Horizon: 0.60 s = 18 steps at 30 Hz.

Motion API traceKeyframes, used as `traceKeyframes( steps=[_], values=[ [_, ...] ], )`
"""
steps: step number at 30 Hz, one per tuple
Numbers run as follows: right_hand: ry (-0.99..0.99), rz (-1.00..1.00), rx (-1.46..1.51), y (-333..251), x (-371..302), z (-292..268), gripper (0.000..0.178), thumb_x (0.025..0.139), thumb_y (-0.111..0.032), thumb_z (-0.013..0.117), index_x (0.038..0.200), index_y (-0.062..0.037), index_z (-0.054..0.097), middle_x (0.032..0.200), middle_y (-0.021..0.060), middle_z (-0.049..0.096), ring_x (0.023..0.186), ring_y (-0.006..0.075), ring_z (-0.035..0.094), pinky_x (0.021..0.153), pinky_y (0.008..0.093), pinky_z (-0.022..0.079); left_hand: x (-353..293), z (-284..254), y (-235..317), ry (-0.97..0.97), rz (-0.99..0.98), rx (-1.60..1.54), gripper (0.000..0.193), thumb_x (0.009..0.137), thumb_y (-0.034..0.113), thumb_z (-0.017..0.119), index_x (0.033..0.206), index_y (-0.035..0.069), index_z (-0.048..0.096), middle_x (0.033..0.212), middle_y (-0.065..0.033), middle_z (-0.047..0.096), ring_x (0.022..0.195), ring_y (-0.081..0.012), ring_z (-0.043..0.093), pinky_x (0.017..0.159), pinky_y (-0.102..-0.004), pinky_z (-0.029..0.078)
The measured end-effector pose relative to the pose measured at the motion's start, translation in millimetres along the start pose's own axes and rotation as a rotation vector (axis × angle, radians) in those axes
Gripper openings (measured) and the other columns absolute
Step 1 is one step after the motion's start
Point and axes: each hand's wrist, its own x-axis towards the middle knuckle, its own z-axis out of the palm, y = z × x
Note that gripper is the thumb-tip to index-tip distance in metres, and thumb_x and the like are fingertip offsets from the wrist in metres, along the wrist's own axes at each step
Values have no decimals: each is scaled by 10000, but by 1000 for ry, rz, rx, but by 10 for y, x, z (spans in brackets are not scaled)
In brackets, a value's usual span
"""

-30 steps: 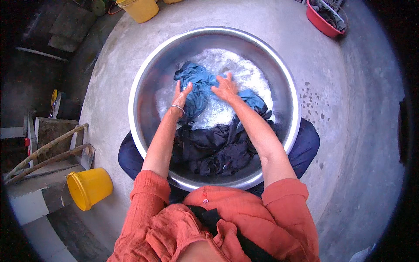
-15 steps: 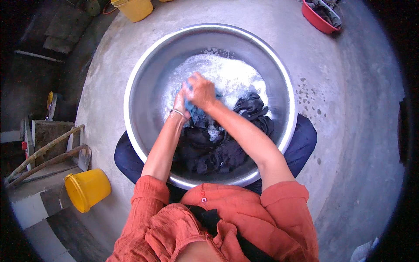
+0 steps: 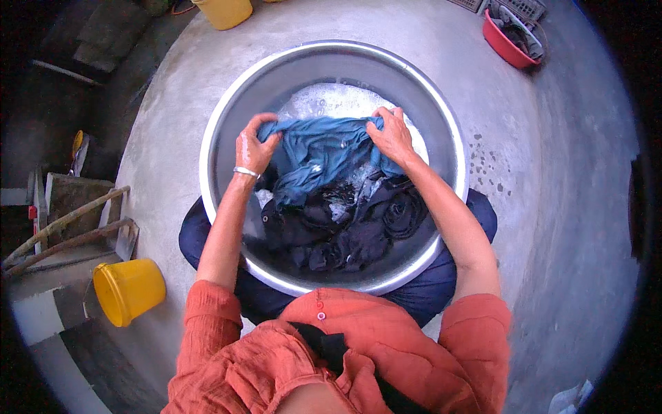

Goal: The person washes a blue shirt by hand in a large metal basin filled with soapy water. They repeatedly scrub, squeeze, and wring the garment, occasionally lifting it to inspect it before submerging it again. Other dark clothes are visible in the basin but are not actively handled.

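Observation:
A wet blue cloth garment (image 3: 321,148) is stretched out between my hands over a large round metal basin (image 3: 227,124). My left hand (image 3: 256,146) grips its left upper corner, a silver bangle at the wrist. With my right hand (image 3: 392,134) I hold the upper right part. Below the garment, dark wet clothes (image 3: 338,238) lie bunched in the near half of the basin. White suds and soapy water (image 3: 331,100) show beyond it. What exact kind of garment it is, I cannot tell.
On the left a yellow bucket (image 3: 141,286) lies tilted near wooden poles (image 3: 69,217). Another yellow bucket (image 3: 226,10) stands at the far left. A red tub (image 3: 507,45) with dark cloth sits far right, beside grey crates (image 3: 524,8). Concrete floor (image 3: 545,228) surrounds the basin.
My hands have moved apart, left and right. The blue garment, bunched between them before, is now spread wide across the basin.

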Motion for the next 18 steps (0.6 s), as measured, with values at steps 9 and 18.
traceKeyframes(
  steps=[9, 18],
  values=[
    [-4, 76, -175, 233, 343, 649, 656, 686, -394, 667, 1260, -243, 387, 1299, 181, 309, 1171, 461, 311, 897, 533, 371, 52, 845, -939, -228, -443, 412, 855, 548, 556, 740, 1155, 6, 494, 1121, -252, 526, 1039, -353, 524, 881, -397, 413],
    [-15, 345, 142, 275, 594, 625, 657, 689, -590, 519, 1193, -169, 502, 1213, 258, 426, 1103, 389, 448, 906, 415, 372, 59, 664, -808, -13, -816, -749, 748, 660, 120, 593, 1314, 93, 232, 1173, -161, 412, 978, -286, 468, 780, -432, 438]
  ],
)
